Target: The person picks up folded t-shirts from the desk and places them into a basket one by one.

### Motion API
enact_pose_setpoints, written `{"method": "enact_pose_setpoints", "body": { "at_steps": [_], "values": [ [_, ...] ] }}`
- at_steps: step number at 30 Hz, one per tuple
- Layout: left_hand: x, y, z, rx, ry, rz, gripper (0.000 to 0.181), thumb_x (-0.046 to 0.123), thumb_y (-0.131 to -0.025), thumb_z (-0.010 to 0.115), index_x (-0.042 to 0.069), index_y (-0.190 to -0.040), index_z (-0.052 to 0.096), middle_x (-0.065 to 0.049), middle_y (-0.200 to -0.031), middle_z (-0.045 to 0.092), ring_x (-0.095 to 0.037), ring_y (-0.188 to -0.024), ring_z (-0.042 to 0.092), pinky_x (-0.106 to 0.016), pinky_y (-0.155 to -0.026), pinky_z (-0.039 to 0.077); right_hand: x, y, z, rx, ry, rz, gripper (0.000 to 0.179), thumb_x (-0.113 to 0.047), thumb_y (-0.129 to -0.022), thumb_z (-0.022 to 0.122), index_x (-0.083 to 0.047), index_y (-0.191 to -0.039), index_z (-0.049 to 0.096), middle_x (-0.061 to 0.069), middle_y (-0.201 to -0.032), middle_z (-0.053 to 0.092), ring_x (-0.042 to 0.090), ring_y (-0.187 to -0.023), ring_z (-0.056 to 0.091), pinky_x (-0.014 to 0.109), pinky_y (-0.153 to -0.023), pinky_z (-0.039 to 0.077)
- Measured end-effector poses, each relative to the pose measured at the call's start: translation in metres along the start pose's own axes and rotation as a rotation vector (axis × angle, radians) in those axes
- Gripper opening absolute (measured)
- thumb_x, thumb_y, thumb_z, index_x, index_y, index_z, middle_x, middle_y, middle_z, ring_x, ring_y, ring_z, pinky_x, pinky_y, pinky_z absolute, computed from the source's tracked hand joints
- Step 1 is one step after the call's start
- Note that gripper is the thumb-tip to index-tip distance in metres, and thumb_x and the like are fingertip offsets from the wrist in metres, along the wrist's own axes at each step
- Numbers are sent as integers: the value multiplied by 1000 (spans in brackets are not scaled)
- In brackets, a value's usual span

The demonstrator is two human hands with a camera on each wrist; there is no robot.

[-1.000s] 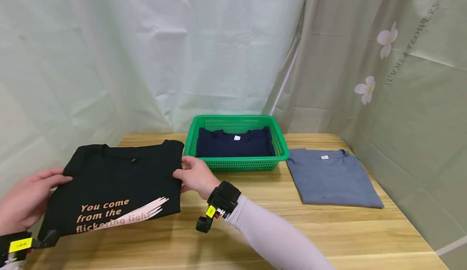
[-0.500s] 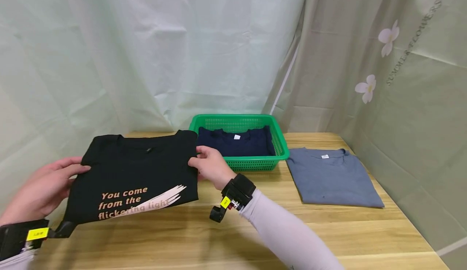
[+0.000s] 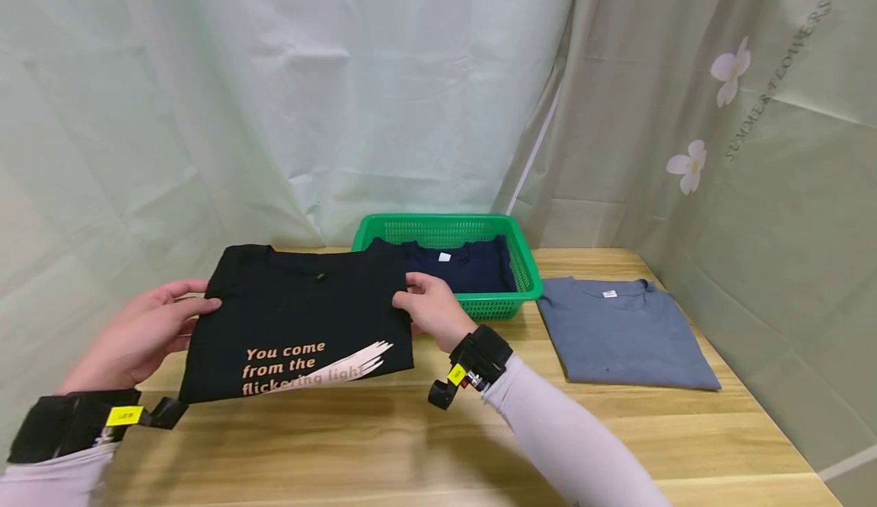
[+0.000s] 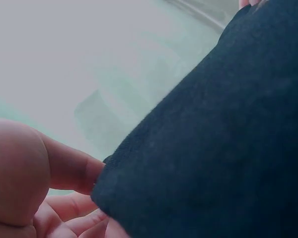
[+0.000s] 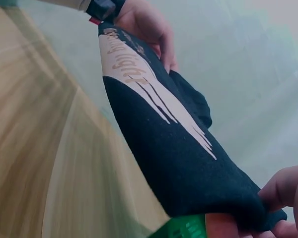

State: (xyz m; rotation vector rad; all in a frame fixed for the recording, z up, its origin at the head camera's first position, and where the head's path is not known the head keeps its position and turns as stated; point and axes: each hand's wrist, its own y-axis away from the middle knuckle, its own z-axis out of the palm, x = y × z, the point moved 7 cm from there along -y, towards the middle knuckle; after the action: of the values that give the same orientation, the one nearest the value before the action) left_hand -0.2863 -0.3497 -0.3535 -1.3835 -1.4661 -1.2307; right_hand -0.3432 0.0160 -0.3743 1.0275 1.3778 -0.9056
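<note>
A folded black T-shirt (image 3: 301,309) with printed words and a pale brushstroke hangs between my two hands above the table. My left hand (image 3: 147,332) pinches its left side, thumb on top and fingers beneath. On the opposite side my right hand (image 3: 435,309) grips the shirt's edge the same way, close in front of the green basket (image 3: 524,263). In the head view the shirt's right corner overlaps the basket's left part. Inside that basket lies a folded navy T-shirt (image 3: 473,267), its left end hidden. The right wrist view shows the black shirt (image 5: 188,163) stretched from hand to hand.
A folded grey-blue T-shirt (image 3: 626,339) lies on the wooden table (image 3: 617,431), right of the basket. Pale curtains (image 3: 411,96) hang behind the table and along its right side, where printed flowers show.
Both hands have carried the black T-shirt rightward and slightly up, and it now covers part of the basket in the head view. The basket and grey-blue shirt have stayed put.
</note>
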Motion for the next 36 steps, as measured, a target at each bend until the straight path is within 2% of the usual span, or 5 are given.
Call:
{"method": "enact_pose_setpoints", "body": {
  "at_steps": [7, 16, 24, 28, 36],
  "values": [
    [12, -13, 27, 7, -120, 42, 41, 27, -116, 56, 5, -147, 42, 23, -95, 75, -6, -85, 76, -27, -77, 66, -1, 5, -30, 51, 67, 1, 63, -11, -102, 65, 2, -161, 49, 19, -135, 71, 14, -93, 71, 34, -74, 66],
    [26, -33, 68, -26, -122, 112, 52, 22, -115, 57, -3, -155, 36, 18, -93, 75, -6, -82, 73, -29, -72, 65, -2, 9, -71, 103, 103, 8, 49, -13, -105, 63, -1, -152, 60, 15, -127, 75, 19, -99, 78, 37, -82, 69],
    [41, -51, 100, -55, -49, 155, 52, 20, -115, 59, -5, -156, 40, 15, -97, 75, -8, -85, 74, -30, -74, 66, -11, 6, -108, 196, 227, 28, 57, -18, -106, 63, -3, -160, 54, 18, -144, 70, 27, -117, 73, 23, -77, 57],
    [44, -61, 109, -60, -38, 159, 55, 21, -114, 59, -5, -159, 40, 13, -99, 75, -7, -86, 74, -28, -74, 65, -11, 4, -119, 205, 255, 53, 61, -20, -108, 62, -4, -165, 47, 18, -154, 64, 29, -124, 69, 21, -77, 53],
    [44, -77, 120, -60, -63, 133, 63, 22, -115, 59, -3, -165, 33, -7, -123, 70, -7, -90, 71, -27, -77, 64, -18, -2, -134, 208, 263, 55, 50, -20, -108, 61, -6, -157, 58, 19, -142, 71, 25, -112, 73, 24, -79, 56]
  ]
}}
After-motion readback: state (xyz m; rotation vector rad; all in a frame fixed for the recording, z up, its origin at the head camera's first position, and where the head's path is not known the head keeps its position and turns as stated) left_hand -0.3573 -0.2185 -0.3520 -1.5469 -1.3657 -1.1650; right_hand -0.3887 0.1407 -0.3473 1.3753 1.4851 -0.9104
